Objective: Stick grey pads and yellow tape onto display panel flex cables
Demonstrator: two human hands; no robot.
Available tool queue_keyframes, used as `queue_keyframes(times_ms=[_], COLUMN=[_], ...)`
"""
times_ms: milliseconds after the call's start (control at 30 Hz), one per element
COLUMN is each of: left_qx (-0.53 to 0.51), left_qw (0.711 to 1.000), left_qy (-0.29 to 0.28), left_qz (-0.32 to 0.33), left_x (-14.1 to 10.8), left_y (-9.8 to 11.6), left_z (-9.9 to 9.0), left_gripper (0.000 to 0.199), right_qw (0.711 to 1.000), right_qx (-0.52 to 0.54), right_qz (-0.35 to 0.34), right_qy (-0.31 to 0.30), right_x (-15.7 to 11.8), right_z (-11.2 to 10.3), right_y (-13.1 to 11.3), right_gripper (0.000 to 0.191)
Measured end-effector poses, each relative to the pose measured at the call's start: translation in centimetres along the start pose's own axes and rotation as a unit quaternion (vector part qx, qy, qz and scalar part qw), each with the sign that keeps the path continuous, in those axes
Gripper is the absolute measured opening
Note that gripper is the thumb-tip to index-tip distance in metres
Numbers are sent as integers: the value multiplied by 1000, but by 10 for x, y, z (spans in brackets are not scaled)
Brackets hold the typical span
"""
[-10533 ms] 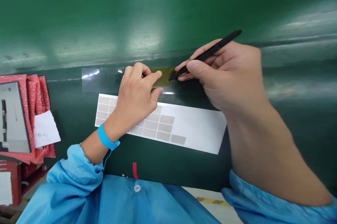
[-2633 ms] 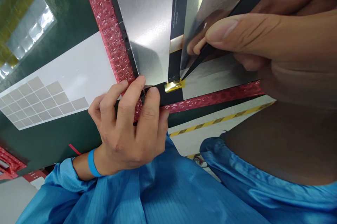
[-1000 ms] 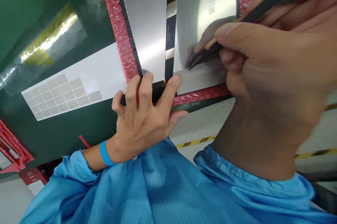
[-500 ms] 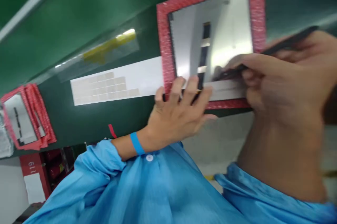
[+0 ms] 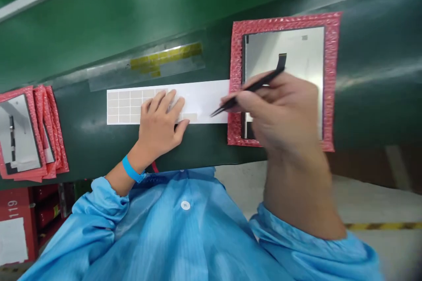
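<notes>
My left hand (image 5: 161,120) lies with its fingers spread on a white sheet (image 5: 211,96) that carries rows of pale grey stickers (image 5: 123,106). In my right hand (image 5: 280,109) is a pair of black tweezers (image 5: 260,82), its tips pointing left over the sheet's right part. I cannot see anything between the tips. Beneath the right hand, a display panel (image 5: 296,45) with a silvery back and a dark ribbon cable (image 5: 282,60) rests on a pink bubble-wrap bag (image 5: 234,65). The hand hides the panel's middle and part of its lower side.
Stacked pink bubble-wrap bags (image 5: 61,149) with another silvery panel (image 5: 23,140) on top sit at the left. A clear strip with yellow tape pieces (image 5: 168,54) lies behind the sheet on the green table (image 5: 89,140). Below stands a red cabinet marked 119 (image 5: 15,210).
My left hand has moved left from the panel's lower edge onto the sticker sheet. My right hand has swung left with the tweezers, away from the panel's lower right. The view has shifted too.
</notes>
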State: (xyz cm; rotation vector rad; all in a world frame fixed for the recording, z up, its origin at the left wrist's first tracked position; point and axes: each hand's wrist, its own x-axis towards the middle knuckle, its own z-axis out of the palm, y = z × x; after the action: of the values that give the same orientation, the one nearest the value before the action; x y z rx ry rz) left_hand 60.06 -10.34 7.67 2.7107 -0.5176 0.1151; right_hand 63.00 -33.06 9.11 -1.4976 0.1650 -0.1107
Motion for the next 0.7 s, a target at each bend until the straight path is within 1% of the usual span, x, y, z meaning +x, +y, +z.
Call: queue_keyframes(times_ms=[33, 67, 133, 233, 300, 533, 700], left_qx=[-6, -12, -22, -29, -32, -33, -28], left_qw=[1000, 1000, 1000, 999, 999, 999, 999], left_qy=[0, 0, -2, -15, -21, -22, -27], left_qz=[-5, -11, -19, -27, -32, -32, -35], left_x=[1, 1, 1, 2, 2, 3, 4], left_y=[0, 1, 6, 11, 12, 13, 14], left_z=[2, 3, 3, 1, 0, 0, -1], left_gripper=[45, 46, 46, 47, 47, 47, 48], right_qw=[999, 999, 998, 999, 999, 996, 992], right_qx=[-8, -13, -15, -23, -35, -66, -96], right_qz=[13, 19, 16, 5, -1, -11, -1], right_qy=[-31, -48, -54, -33, -32, -60, -82], right_x=[-1, -1, 1, 3, 5, 8, 9], right_z=[12, 21, 30, 29, 25, 23, 23], right_y=[3, 7, 15, 21, 21, 19, 18], right_gripper=[28, 30, 35, 39, 38, 27, 24])
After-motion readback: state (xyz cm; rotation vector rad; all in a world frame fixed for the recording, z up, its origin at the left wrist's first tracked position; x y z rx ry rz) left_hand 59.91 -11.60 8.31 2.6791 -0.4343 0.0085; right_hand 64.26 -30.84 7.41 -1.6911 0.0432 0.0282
